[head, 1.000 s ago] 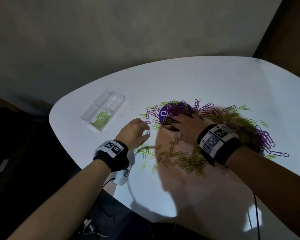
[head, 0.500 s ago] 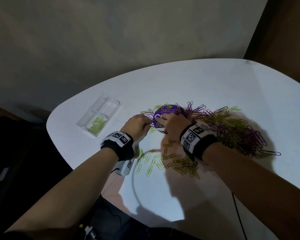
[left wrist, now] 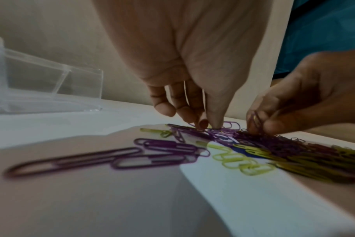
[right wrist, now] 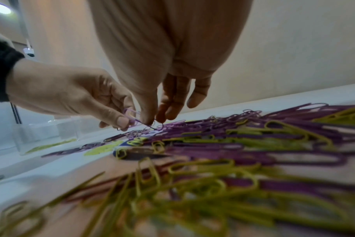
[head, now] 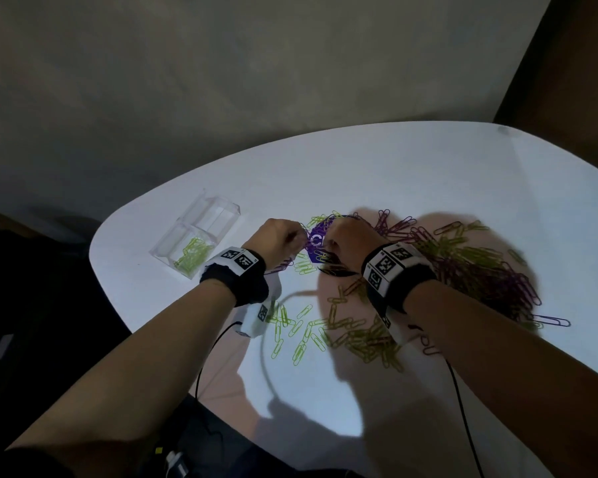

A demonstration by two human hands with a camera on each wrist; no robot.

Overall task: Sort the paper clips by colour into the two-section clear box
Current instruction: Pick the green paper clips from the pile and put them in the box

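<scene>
Purple paper clips (head: 480, 277) and green paper clips (head: 356, 336) lie mixed and spread over the white table (head: 411, 174). The clear two-section box (head: 221, 215) stands at the left. Its near section holds green clips (head: 191, 253); its far section looks empty. My left hand (head: 292, 241) and right hand (head: 332, 244) meet over a purple printed card (head: 316, 240) under the clips. In the right wrist view my left hand (right wrist: 124, 121) pinches a few purple clips (right wrist: 131, 115). In the left wrist view my right hand (left wrist: 259, 126) pinches purple clips (left wrist: 255, 119) just above the pile.
The table's curved edge (head: 118, 305) runs close below and left of the box, with dark floor beyond. A loose group of green clips (head: 290, 332) lies near my left wrist. A black cable (head: 266, 357) loops over the near table.
Both hands have moved away from me and together onto the purple card. The left hand came in from the left and now pinches purple clips beside the right hand.
</scene>
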